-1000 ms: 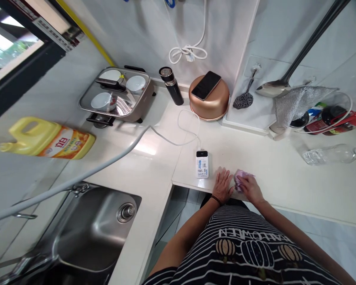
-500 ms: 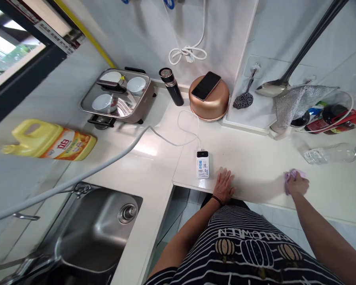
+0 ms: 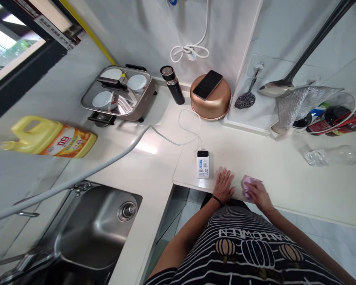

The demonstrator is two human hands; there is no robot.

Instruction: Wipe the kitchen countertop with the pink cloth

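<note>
My left hand [image 3: 223, 186] lies flat on the front edge of the white countertop [image 3: 243, 150], fingers stretched out and holding nothing. Close by on its left is a white power bank [image 3: 203, 164] with a pale cable plugged into its top. To the right of that hand, my right hand [image 3: 257, 194] grips a crumpled light purple cloth [image 3: 247, 186] and presses it on the counter near the front edge. Part of the cloth is hidden under the fingers.
Behind stand a copper-coloured pot [image 3: 210, 101] with a phone [image 3: 208, 84] on it, a black flask [image 3: 175, 87] and a lidded electric pan [image 3: 118, 93] holding bowls. A clear bottle [image 3: 334, 155] lies at right. On the left are a sink [image 3: 97, 225], a grey hose [image 3: 106, 162] and a yellow detergent jug [image 3: 53, 136].
My right hand has slid left along the counter with the purple cloth, from well out on the right to close beside my left hand. My left hand has stayed in place.
</note>
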